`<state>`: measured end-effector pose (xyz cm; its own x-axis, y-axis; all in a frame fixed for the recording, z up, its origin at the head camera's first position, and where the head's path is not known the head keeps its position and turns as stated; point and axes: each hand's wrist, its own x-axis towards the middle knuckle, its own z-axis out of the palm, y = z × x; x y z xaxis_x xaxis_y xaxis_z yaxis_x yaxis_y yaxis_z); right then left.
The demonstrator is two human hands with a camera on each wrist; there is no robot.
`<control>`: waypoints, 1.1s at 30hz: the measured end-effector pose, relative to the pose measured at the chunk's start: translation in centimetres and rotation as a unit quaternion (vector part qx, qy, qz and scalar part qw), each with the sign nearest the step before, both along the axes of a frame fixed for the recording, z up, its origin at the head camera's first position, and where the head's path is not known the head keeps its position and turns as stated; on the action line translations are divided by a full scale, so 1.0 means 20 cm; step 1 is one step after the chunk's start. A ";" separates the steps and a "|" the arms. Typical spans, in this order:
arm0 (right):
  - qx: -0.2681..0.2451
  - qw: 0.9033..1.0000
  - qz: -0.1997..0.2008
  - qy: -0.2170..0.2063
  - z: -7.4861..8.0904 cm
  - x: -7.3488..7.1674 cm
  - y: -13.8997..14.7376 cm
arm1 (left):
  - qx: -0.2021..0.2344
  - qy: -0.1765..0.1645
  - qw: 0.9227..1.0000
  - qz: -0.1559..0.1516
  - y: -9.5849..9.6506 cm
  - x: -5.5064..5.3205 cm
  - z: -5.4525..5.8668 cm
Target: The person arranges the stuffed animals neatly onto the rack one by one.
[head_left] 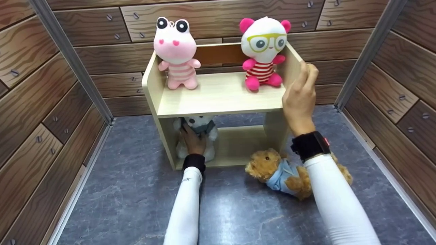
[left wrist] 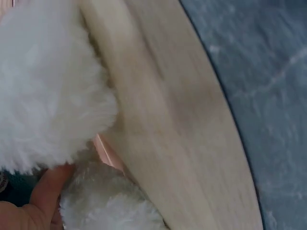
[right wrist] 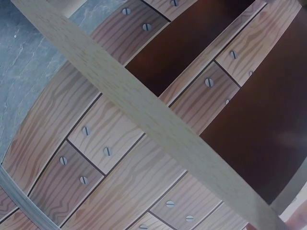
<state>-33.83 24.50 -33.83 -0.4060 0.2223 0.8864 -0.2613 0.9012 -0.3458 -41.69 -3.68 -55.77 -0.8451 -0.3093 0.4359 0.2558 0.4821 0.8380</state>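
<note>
A two-tier pale wooden shelf [head_left: 218,98] stands against the back wall. In its lower left part sits a white plush toy [head_left: 212,149] with a dark teal scarf. My left hand [head_left: 195,139] reaches in and holds this toy by its front; white fur [left wrist: 43,86] fills much of the left wrist view. My right hand [head_left: 300,97] grips the front edge of the shelf's right side panel, fingers near its top. Above sit a pink plush frog [head_left: 178,54] at the left and a panda plush [head_left: 264,51] with yellow glasses at the right.
On the grey marbled floor [head_left: 231,211] in front of the shelf, a brown plush bear [head_left: 264,165] in a blue top lies on its side, partly behind my right forearm. Wood-patterned walls [head_left: 340,51] with metal corner strips enclose three sides.
</note>
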 end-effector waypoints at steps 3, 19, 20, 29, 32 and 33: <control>0.000 1.000 0.002 -0.003 0.00 0.00 0.00 | -0.001 -0.001 1.000 0.002 0.00 -0.01 -0.01; -0.020 1.000 0.007 -0.011 0.01 0.00 -0.01 | 0.009 -0.041 0.999 -0.033 -0.04 0.02 -0.04; -0.014 1.000 0.005 -0.006 0.00 0.00 -0.01 | 0.010 -0.043 0.998 -0.033 -0.04 0.02 -0.04; -0.008 1.000 0.006 -0.012 -0.01 0.00 0.00 | -0.101 -0.072 0.992 0.028 -0.02 0.07 -0.02; -0.020 1.000 0.010 -0.015 0.00 0.00 0.00 | -0.193 -0.071 0.977 0.061 -0.01 0.08 -0.01; -0.024 0.999 0.012 -0.016 0.00 0.00 0.00 | -0.217 -0.068 0.971 0.073 -0.01 0.08 -0.01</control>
